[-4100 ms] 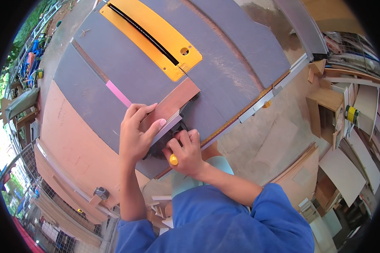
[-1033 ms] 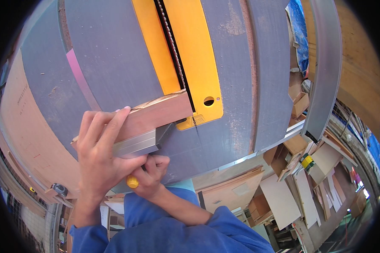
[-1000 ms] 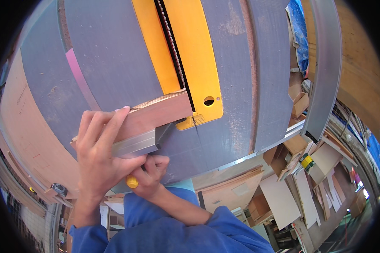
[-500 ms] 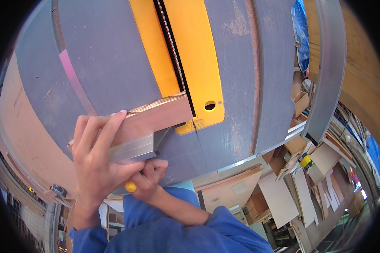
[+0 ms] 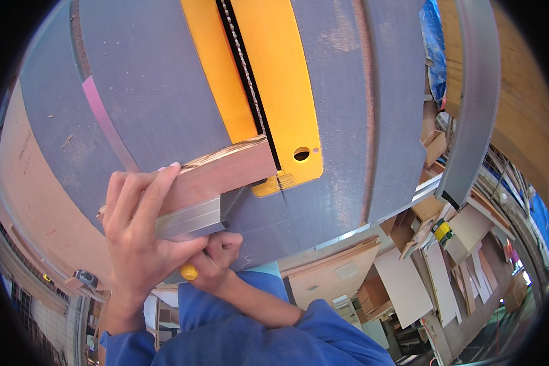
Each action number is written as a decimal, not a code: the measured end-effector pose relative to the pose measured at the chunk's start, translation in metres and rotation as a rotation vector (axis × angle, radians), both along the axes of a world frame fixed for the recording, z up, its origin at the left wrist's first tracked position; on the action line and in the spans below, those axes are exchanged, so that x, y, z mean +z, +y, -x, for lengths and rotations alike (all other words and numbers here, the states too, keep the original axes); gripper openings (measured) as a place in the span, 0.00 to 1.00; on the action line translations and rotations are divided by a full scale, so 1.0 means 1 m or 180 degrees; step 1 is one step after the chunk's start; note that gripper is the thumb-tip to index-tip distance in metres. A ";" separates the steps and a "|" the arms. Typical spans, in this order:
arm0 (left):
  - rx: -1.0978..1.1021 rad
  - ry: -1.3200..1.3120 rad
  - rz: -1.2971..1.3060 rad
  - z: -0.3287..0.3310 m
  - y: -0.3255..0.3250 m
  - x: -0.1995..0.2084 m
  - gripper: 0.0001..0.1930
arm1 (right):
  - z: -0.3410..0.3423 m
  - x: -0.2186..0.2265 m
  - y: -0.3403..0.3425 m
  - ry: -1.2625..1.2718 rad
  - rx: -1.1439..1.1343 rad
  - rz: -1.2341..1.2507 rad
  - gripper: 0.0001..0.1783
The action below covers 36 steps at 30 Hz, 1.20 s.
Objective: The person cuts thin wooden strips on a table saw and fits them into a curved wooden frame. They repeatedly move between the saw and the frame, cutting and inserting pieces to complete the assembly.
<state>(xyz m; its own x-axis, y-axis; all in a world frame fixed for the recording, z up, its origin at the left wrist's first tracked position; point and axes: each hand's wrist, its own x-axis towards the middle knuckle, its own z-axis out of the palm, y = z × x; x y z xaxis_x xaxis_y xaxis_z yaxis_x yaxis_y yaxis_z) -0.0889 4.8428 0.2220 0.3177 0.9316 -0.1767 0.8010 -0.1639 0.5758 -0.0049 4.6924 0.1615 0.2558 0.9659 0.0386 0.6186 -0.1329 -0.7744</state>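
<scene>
My left hand (image 5: 134, 219) is closed over a reddish-brown wood block (image 5: 226, 174) and the silver metal fence (image 5: 192, 219) behind it, fingers over the block and thumb on the near side of the fence. The block lies across the grey saw table (image 5: 158, 91), its right end beside the slot and close to the toothed saw blade (image 5: 245, 58). Whether block and blade touch, I cannot tell. Just below the fence, my right hand (image 5: 216, 259) is closed in a fist around a handle with a yellow end (image 5: 189, 271); most of that handle is hidden.
A yellow insert plate (image 5: 283, 85) with a round hole surrounds the blade. A groove (image 5: 368, 110) runs down the table's right side, and a long metal rail (image 5: 470, 104) stands beyond it. Wood offcuts (image 5: 402, 283) lie at lower right. A tape measure (image 5: 85, 278) sits at left.
</scene>
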 end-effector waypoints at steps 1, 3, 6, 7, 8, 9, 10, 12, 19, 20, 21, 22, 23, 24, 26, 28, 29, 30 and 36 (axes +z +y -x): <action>0.0002 0.0000 0.0002 0.000 0.000 0.000 0.41 | 0.000 0.000 0.001 -0.0006 -0.0002 -0.0004 0.10; -0.0006 0.0008 0.0006 0.000 0.000 0.000 0.41 | 0.001 0.000 0.001 -0.0010 -0.0018 0.0003 0.10; -0.0037 0.0026 0.0034 0.002 0.000 0.000 0.40 | 0.001 0.001 0.002 -0.0011 -0.0025 0.0021 0.10; -0.0041 0.0028 0.0036 0.001 0.000 0.001 0.40 | 0.001 0.001 0.002 -0.0012 -0.0022 0.0014 0.10; -0.0043 0.0029 0.0038 0.001 0.000 0.001 0.40 | 0.001 0.001 0.002 -0.0014 -0.0018 0.0008 0.10; -0.0045 0.0031 0.0041 0.002 0.000 0.001 0.40 | 0.001 0.000 0.002 -0.0019 -0.0016 0.0013 0.10; -0.0047 0.0037 0.0041 0.002 0.000 0.001 0.40 | 0.001 0.000 0.002 -0.0024 -0.0013 0.0018 0.10; -0.0042 0.0055 0.0046 0.002 -0.001 0.002 0.40 | 0.001 0.000 0.001 -0.0028 0.0009 0.0028 0.10; -0.0059 0.0026 0.0005 0.001 0.001 0.001 0.39 | 0.001 -0.001 0.001 -0.0052 0.0017 0.0008 0.10; -0.0051 0.0023 0.0002 0.001 0.001 0.001 0.39 | 0.001 0.000 0.000 -0.0059 0.0018 0.0012 0.10; -0.0045 0.0021 -0.0004 0.002 0.000 0.002 0.39 | 0.001 0.001 0.000 -0.0059 0.0033 0.0016 0.10; -0.0068 0.0029 -0.0021 0.002 -0.001 0.002 0.39 | 0.001 0.001 0.002 -0.0060 0.0046 0.0018 0.10; -0.0099 0.0035 -0.0054 0.002 -0.001 0.002 0.39 | 0.001 0.001 0.003 -0.0063 0.0051 0.0005 0.10; -0.0131 0.0043 -0.0090 0.002 -0.001 0.002 0.39 | 0.001 0.001 0.004 -0.0059 0.0060 0.0002 0.11; -0.0215 0.0089 -0.0179 0.002 -0.002 0.003 0.38 | 0.002 0.001 0.005 -0.0052 0.0067 -0.0019 0.12; -0.0304 0.0165 -0.0303 0.000 -0.004 0.002 0.37 | 0.003 -0.002 0.005 -0.0092 0.0055 -0.0021 0.13; -0.0359 0.0219 -0.0379 0.000 -0.004 0.003 0.36 | 0.004 -0.001 0.006 -0.0109 0.0032 -0.0024 0.14; -0.0420 0.0275 -0.0453 0.000 -0.005 0.003 0.35 | 0.005 0.001 0.009 -0.0062 0.0000 -0.0040 0.17; -0.0557 0.0305 -0.0704 -0.011 -0.038 0.005 0.30 | -0.006 0.013 -0.013 0.0178 -0.0066 -0.0074 0.19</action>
<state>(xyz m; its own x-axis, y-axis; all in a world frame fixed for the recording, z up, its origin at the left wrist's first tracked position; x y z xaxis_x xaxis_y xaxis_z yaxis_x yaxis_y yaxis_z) -0.0783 4.8043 0.2271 0.4686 0.8833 -0.0125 0.7984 -0.4173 0.4341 0.0009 4.6796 0.1743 0.2781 0.9595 0.0459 0.5715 -0.1268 -0.8107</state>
